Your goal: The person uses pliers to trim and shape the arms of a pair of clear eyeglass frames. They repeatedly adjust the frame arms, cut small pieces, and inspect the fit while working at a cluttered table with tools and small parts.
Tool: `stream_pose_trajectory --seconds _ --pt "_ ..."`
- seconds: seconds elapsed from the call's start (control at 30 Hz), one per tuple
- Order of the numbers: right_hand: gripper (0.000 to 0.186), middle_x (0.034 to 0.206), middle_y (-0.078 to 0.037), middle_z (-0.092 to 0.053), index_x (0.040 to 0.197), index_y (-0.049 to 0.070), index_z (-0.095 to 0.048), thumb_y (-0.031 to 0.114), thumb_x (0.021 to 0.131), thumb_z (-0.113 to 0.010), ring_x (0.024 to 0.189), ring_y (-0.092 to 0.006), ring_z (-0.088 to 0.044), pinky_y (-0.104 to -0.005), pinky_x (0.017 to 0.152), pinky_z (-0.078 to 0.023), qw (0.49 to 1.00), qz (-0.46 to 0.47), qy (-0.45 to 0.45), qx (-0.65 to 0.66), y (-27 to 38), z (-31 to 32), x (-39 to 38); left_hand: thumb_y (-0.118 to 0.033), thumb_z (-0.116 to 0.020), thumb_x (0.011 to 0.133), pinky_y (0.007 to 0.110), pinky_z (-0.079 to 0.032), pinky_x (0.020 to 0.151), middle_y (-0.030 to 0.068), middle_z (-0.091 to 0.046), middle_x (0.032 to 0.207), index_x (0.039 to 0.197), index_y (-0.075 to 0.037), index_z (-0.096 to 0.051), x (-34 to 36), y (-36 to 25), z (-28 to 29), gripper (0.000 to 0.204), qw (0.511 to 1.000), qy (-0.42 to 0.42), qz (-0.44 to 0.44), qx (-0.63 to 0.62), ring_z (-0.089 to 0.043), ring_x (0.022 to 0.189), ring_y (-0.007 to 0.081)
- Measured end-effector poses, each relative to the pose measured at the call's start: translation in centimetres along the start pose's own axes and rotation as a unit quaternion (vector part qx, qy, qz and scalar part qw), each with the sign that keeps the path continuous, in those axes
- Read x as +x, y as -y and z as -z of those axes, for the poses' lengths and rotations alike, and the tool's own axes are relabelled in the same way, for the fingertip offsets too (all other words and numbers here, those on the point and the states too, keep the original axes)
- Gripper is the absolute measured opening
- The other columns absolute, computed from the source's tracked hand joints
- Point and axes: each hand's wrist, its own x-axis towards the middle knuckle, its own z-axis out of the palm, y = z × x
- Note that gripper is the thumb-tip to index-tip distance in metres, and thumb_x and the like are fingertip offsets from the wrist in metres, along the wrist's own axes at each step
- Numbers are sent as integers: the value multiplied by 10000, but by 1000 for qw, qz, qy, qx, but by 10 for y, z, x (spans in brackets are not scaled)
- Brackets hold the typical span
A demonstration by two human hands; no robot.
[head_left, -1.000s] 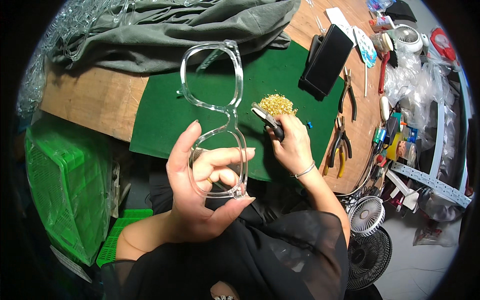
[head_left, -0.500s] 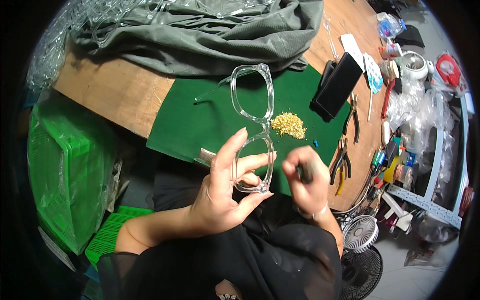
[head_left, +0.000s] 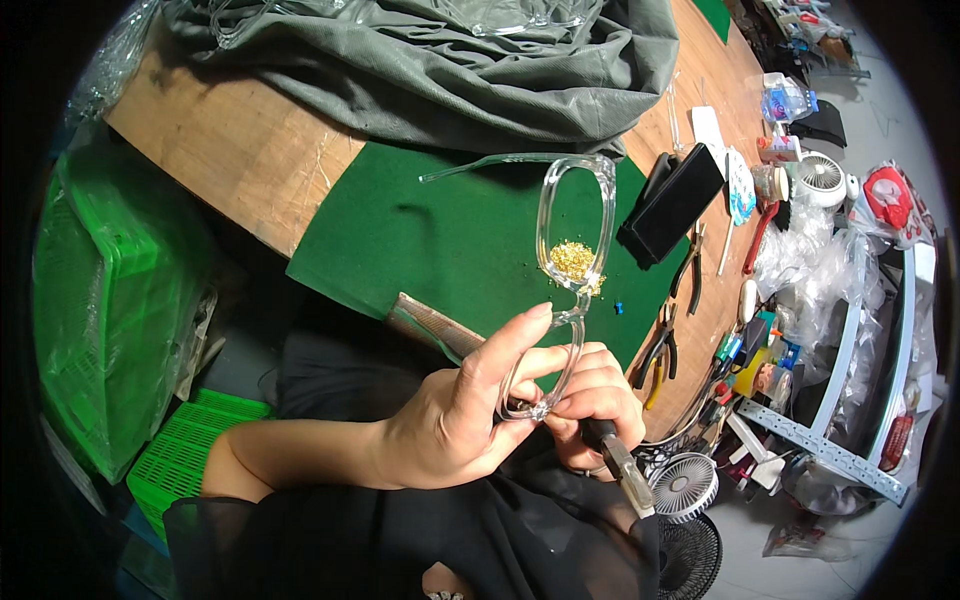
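Note:
My left hand [head_left: 455, 415] grips a clear plastic eyeglass frame [head_left: 577, 350] by its nearer rim, which has no visible lens. One clear temple arm [head_left: 490, 162] stretches left from the far end of the frame. My right hand [head_left: 600, 400] is closed beside the frame's near corner, its fingertips touching or almost touching the hinge there. In its palm lies a tool [head_left: 625, 468] with a black part and a greyish metal end jutting toward the lower right; its working tip is hidden. Beyond the frame, a heap of tiny gold-coloured pieces [head_left: 573, 260] rests on the green mat [head_left: 400, 240].
A black phone-like device [head_left: 672, 208], two pliers [head_left: 658, 358] and a small blue piece [head_left: 619, 308] lie to the right. Grey cloth [head_left: 430, 80] with clear frames on it covers the table's back. Green crates [head_left: 120, 320] stand left; small fans [head_left: 685, 487] stand right.
My right hand has come in from the right to the frame's near corner, and the tool in it now shows. The frame has shifted right and nearer in the view, which has itself moved.

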Motion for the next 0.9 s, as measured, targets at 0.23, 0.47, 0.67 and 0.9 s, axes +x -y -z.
stream_pose_trajectory --seconds 0.23,0.47,0.67,0.9 --pt "165 722 -30 -588 788 59 -594 94 724 -742 632 -192 -554 -323 599 -424 1000 2 10 -8 2 2 0 160 -585 722 322 -525 798 297 -490 1211 1382 11 -28 1 -2 0 877 1000 9 9 -11 -554 1087 298" --pt "191 719 -23 -554 779 64 -584 84 677 -745 632 -203 -539 -331 600 -413 994 14 84 -70 6 11 8 167 -574 731 326 -523 805 307 -476 1218 1389 -1 -6 0 -3 0 885 999 25 17 13 -578 1047 291" --pt "175 711 -26 -579 789 62 -597 98 711 -749 637 -197 -554 -329 604 -429 998 27 43 -43 2 6 2 169 -571 735 305 -514 817 309 -472 1222 1390 -14 18 -3 0 -2 900 998 16 32 -48 -627 951 247" --pt "165 707 -36 -579 793 60 -597 84 723 -744 633 -194 -556 -322 602 -428 999 -1 35 17 0 6 2 164 -576 735 298 -508 825 299 -477 1223 1393 -18 21 0 -2 0 907 996 31 57 -58 -612 985 246"
